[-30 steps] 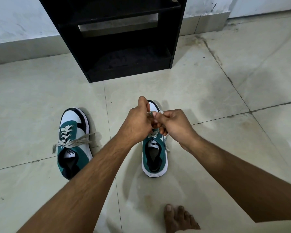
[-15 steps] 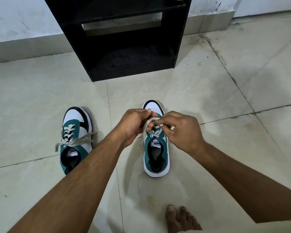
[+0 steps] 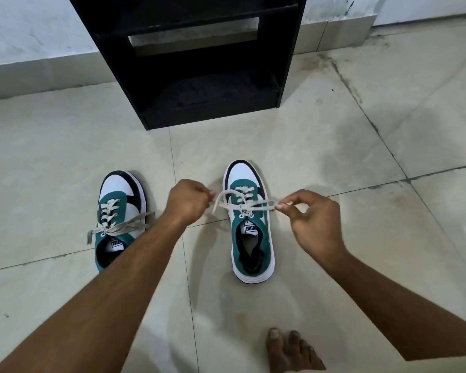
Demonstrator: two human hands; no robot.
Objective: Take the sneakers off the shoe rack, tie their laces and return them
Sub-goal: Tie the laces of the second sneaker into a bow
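Observation:
Two green, white and black sneakers stand on the tiled floor, toes toward the rack. The right sneaker (image 3: 250, 224) has its beige laces (image 3: 242, 203) stretched sideways over the tongue. My left hand (image 3: 187, 201) is closed on the left lace loop, just left of the shoe. My right hand (image 3: 311, 219) pinches the right lace loop between thumb and fingers, to the shoe's right. The left sneaker (image 3: 119, 219) sits apart at the left, its laces in a bow, partly behind my left forearm.
The black shoe rack (image 3: 199, 63) stands against the wall straight ahead, its lower shelf holding nothing I can see. A bare foot (image 3: 291, 351) rests on the floor at the bottom right. Pale floor tiles (image 3: 388, 130) surround the shoes.
My hands were bunched together over the right sneaker's laces; they have moved apart, left and right, pulling the lace loops out sideways. The shoe's toe is now uncovered.

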